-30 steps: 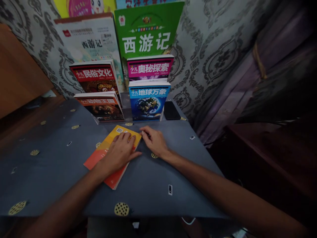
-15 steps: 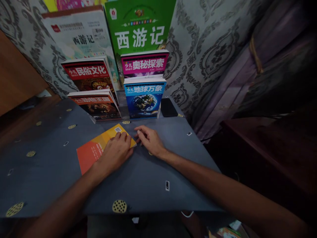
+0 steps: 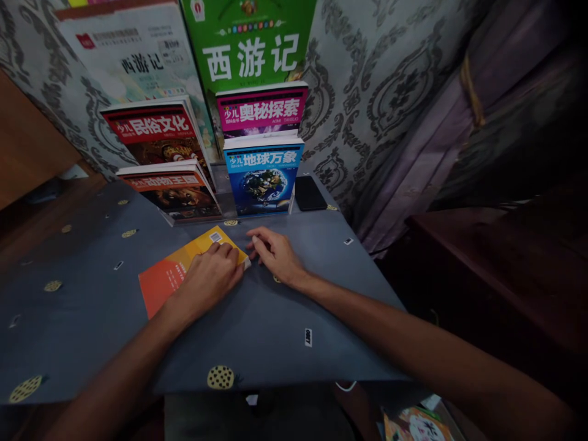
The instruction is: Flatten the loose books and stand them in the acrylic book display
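Note:
A thin orange-and-yellow book (image 3: 160,280) lies with a barcode facing up on the table. My left hand (image 3: 215,269) rests across its right part, fingers curled down on it near the right edge; the thumb is largely hidden. Just beyond the book's right corner, my right hand (image 3: 274,254) is on the tablecloth side. Its fingers are loosely bent and apart, with nothing seen in them. Behind the hands stand a blue book with a globe (image 3: 261,184) and a lion-cover book (image 3: 177,193).
A magenta book (image 3: 261,110) and a red-topped book (image 3: 156,135) stand further back. Behind them lean a green book (image 3: 252,55) and a pale book (image 3: 138,67) against the patterned wall. A black phone-like slab (image 3: 310,193) lies right of them. The patterned tablecloth (image 3: 266,331) ends at the front.
The view has shifted slightly, so the standing books appear a little further left and higher. Both hands keep nearly the same pose beside and on the orange-and-yellow book.

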Demonstrator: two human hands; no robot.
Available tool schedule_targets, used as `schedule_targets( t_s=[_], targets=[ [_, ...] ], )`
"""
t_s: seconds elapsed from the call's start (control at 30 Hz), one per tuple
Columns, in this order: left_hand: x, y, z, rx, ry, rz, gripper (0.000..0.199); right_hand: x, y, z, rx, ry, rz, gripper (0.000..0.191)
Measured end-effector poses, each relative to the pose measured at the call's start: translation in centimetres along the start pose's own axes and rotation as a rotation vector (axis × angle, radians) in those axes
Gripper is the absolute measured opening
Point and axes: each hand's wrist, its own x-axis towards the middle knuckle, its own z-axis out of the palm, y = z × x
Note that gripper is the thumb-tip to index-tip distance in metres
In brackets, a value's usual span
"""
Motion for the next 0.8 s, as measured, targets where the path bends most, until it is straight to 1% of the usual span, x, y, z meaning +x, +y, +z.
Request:
schedule_targets(
  t_s=[0.2,0.4,0.5,0.6,0.7,0.8],
  targets=[
    [0.0,-0.1,0.0,0.011,0.006,0.000,0.032,0.0,-0.1,-0.1,0.025,0.022,-0.009,0.022],
    [0.0,-0.3,0.4,0.019,0.028,0.023,0.033,-0.1,-0.4,-0.2,0.062,0.081,-0.075,0.024],
    [-0.1,-0.3,0.3,0.032,0.018,0.026,0.031,-0.3,-0.8,-0.1,0.063,0.089,-0.112,0.025],
    [-0.2,-0.3,0.3,0.025,0.008,0.030,0.028,-0.7,-1.2,-0.1,0.018,0.040,-0.139,0.026],
    [-0.2,-0.4,0.5,-0.004,0.028,0.030,0.026,-0.9,-1.4,-0.2,-0.118,-0.047,-0.152,0.026],
    [-0.3,-0.9,0.8,-0.062,0.053,0.034,0.027,-1.0,-1.3,-0.3,-0.219,-0.088,-0.165,0.027]
  ],
)
